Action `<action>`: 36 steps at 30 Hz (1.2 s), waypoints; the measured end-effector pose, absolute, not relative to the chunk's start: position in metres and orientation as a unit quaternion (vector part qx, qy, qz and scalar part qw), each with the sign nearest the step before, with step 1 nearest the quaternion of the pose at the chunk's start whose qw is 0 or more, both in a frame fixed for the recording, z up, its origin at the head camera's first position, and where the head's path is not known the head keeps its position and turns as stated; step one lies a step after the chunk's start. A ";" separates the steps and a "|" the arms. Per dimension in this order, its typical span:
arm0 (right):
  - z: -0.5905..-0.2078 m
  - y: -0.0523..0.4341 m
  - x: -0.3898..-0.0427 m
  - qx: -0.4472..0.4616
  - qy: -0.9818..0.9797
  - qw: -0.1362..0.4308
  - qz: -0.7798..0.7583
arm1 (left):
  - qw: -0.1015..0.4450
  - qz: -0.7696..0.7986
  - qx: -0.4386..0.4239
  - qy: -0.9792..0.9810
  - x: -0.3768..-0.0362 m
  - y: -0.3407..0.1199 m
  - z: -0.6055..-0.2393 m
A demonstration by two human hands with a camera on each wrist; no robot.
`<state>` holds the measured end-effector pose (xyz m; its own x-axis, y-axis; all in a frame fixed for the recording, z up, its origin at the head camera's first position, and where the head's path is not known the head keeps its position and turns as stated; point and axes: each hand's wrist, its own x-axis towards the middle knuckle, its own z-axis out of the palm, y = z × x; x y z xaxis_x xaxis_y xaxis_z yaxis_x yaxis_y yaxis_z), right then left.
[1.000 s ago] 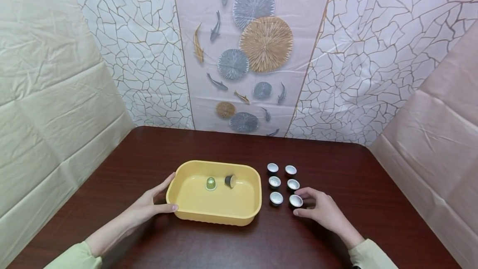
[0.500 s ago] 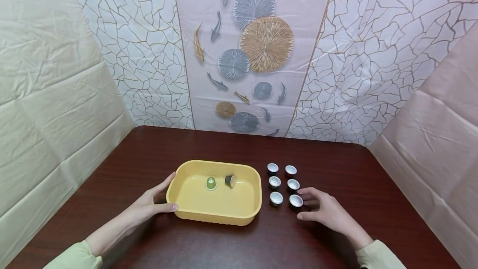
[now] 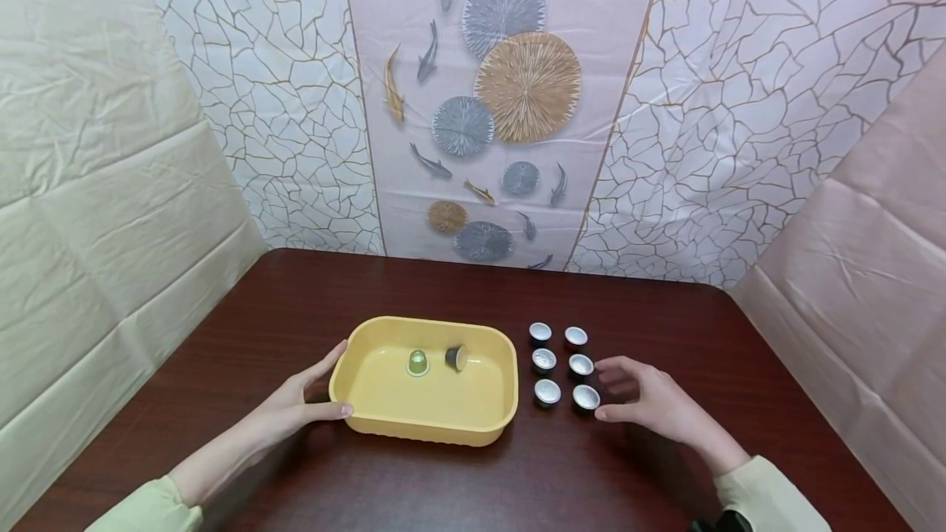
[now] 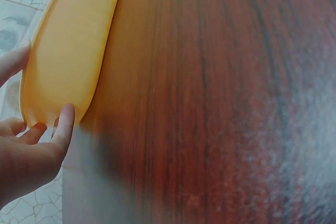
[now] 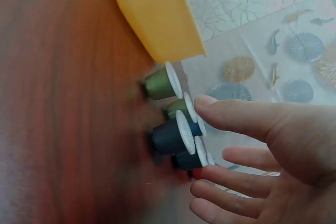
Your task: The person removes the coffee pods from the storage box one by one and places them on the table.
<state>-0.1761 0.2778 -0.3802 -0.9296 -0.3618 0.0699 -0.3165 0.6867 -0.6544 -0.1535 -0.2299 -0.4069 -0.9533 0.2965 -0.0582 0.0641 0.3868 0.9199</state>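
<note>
My left hand (image 3: 296, 402) grips the left end of a yellow tray (image 3: 424, 431), its thumb at the near corner and its fingers along the end wall. Inside the tray stand a green coffee capsule (image 3: 417, 364) with its lid down and a dark coffee capsule (image 3: 454, 358) tipped on its side. Just right of the closest lid-up coffee capsule (image 3: 586, 398), my right hand (image 3: 654, 402) hovers with thumb and fingers spread, holding nothing. In the right wrist view, a dark capsule (image 5: 169, 137) and a green capsule (image 5: 161, 83) show beyond the fingertips.
Several capsules stand lid up in two columns right of the tray, among them a back-row capsule (image 3: 540, 333) and a front-left capsule (image 3: 547, 392). All rest on a dark red-brown wooden table (image 3: 443, 491). A patterned cloth (image 3: 510, 187) hangs behind its far edge.
My right hand has drawn back to the right, away from the front-right capsule, with its fingers spread and holding nothing. My left hand, the tray and the capsules stay where they were.
</note>
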 end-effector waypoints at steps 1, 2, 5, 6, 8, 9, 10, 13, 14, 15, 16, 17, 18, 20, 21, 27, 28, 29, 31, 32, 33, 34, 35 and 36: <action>-0.378 0.277 -0.177 -0.185 0.919 0.031 -0.347 | 0.107 0.543 0.109 0.826 -0.154 -0.230 -0.407; -0.376 0.277 -0.178 -0.186 0.920 0.029 -0.344 | 0.107 0.542 0.109 0.826 -0.154 -0.230 -0.407; -0.372 0.275 -0.181 -0.187 0.921 0.026 -0.340 | 0.105 0.541 0.110 0.827 -0.154 -0.230 -0.407; -0.370 0.275 -0.182 -0.188 0.922 0.026 -0.339 | 0.105 0.541 0.110 0.827 -0.154 -0.230 -0.407; -0.367 0.274 -0.184 -0.188 0.922 0.027 -0.337 | 0.106 0.541 0.110 0.827 -0.154 -0.230 -0.407; -0.366 0.273 -0.186 -0.190 0.922 0.028 -0.338 | 0.106 0.542 0.111 0.826 -0.154 -0.230 -0.407; -0.364 0.273 -0.187 -0.191 0.921 0.029 -0.337 | 0.106 0.543 0.111 0.826 -0.154 -0.230 -0.407; -0.359 0.271 -0.191 -0.201 0.920 0.031 -0.336 | 0.106 0.544 0.111 0.825 -0.154 -0.230 -0.407; -0.357 0.270 -0.193 -0.204 0.919 0.031 -0.336 | 0.106 0.544 0.111 0.825 -0.154 -0.230 -0.407; -0.356 0.269 -0.194 -0.207 0.919 0.031 -0.335 | 0.106 0.544 0.111 0.825 -0.154 -0.230 -0.407; -0.354 0.267 -0.196 -0.210 0.918 0.032 -0.335 | 0.107 0.543 0.111 0.826 -0.154 -0.230 -0.407; -0.352 0.266 -0.197 -0.214 0.917 0.034 -0.335 | 0.107 0.543 0.110 0.825 -0.154 -0.230 -0.407; -0.349 0.264 -0.199 -0.217 0.916 0.037 -0.335 | 0.107 0.543 0.110 0.825 -0.154 -0.230 -0.407; -0.345 0.260 -0.202 -0.221 0.915 0.041 -0.335 | 0.108 0.542 0.109 0.826 -0.154 -0.230 -0.407; -0.343 0.258 -0.204 -0.222 0.915 0.044 -0.334 | 0.109 0.542 0.109 0.826 -0.154 -0.230 -0.406; -0.330 0.241 -0.216 -0.234 0.916 0.053 -0.322 | 0.113 0.542 0.106 0.826 -0.154 -0.230 -0.407; -0.328 0.238 -0.218 -0.239 0.914 0.054 -0.323 | 0.113 0.542 0.107 0.826 -0.154 -0.231 -0.407; -0.326 0.234 -0.221 -0.243 0.913 0.054 -0.323 | 0.113 0.542 0.108 0.826 -0.154 -0.231 -0.407; -0.322 0.228 -0.225 -0.251 0.911 0.055 -0.324 | 0.113 0.541 0.109 0.827 -0.155 -0.231 -0.407; -0.320 0.224 -0.227 -0.254 0.909 0.057 -0.324 | 0.113 0.540 0.109 0.827 -0.155 -0.231 -0.408; -0.319 0.221 -0.229 -0.255 0.909 0.057 -0.325 | 0.114 0.540 0.110 0.827 -0.155 -0.232 -0.408; -0.317 0.218 -0.231 -0.256 0.909 0.058 -0.323 | 0.114 0.541 0.111 0.826 -0.156 -0.232 -0.408; -0.316 0.216 -0.232 -0.255 0.910 0.061 -0.323 | 0.115 0.541 0.110 0.826 -0.156 -0.232 -0.408; -0.315 0.213 -0.234 -0.254 0.909 0.064 -0.323 | 0.115 0.541 0.109 0.826 -0.156 -0.232 -0.408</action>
